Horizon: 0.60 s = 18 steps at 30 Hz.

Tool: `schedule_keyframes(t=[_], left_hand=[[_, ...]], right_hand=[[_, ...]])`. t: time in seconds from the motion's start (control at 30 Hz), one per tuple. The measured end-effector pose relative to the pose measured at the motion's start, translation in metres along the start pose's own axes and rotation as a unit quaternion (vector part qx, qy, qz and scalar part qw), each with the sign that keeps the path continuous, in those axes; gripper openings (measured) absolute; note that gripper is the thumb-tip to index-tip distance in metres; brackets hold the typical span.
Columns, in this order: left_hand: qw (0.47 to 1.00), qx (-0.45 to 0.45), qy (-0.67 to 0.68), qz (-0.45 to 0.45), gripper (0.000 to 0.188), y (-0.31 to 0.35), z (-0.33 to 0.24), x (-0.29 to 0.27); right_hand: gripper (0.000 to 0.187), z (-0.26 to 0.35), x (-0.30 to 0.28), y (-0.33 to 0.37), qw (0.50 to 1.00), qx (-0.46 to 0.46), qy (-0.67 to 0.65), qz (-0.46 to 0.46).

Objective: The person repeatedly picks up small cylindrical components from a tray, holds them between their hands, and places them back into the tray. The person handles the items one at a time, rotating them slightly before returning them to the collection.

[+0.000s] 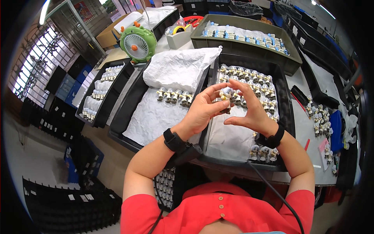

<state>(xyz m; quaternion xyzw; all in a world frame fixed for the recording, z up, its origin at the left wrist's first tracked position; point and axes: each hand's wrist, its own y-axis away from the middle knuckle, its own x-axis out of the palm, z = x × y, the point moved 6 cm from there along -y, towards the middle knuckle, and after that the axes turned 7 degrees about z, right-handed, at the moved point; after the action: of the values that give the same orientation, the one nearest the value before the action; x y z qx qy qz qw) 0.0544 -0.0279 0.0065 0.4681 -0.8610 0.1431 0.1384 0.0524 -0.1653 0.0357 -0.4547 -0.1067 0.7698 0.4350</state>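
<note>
A small figurine [226, 94] with a pale blue and white head, gold trim and a dark base is held up between the thumb and fingers of my left hand [199, 114]. My right hand [255, 116] curves around its other side in a wide C, fingertips close to the figurine's head and thumb well apart; whether they touch it I cannot tell. Below both hands is a black tray [289, 117] lined with white paper, holding rows of similar figurines [265, 90]. Several more figurines [263, 153] stand in its near right corner, partly behind my right wrist.
Left of it, another black tray [117, 125] holds crumpled white paper [177, 68] and one row of figurines [174, 96]. A green fan [138, 43] stands behind. An olive bin [249, 48] of figurines sits at the back. Loose figurines [321, 120] lie at right. A cable [274, 191] hangs near my right arm.
</note>
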Motion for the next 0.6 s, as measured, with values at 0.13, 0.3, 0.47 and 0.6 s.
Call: schedule_keyframes(t=[0.13,0.3,0.47,0.6], left_hand=[[0.995,0.028,-0.084,-0.05,0.052,0.002,-0.002,-0.001],[0.99,0.055,-0.12,-0.047,0.049,0.003,-0.006,0.002],[0.995,0.026,-0.057,-0.074,0.051,0.004,-0.011,0.004],[0.987,0.073,-0.131,-0.061,0.049,0.004,-0.01,0.002]], right_hand=[[0.085,-0.003,0.004,0.0,1.0,0.005,0.017,-0.016],[0.077,-0.004,0.002,-0.001,1.0,0.009,-0.003,-0.017],[0.076,-0.004,0.0,0.0,1.0,0.025,-0.01,-0.017],[0.077,0.0,0.002,0.0,0.999,0.006,0.013,-0.03]])
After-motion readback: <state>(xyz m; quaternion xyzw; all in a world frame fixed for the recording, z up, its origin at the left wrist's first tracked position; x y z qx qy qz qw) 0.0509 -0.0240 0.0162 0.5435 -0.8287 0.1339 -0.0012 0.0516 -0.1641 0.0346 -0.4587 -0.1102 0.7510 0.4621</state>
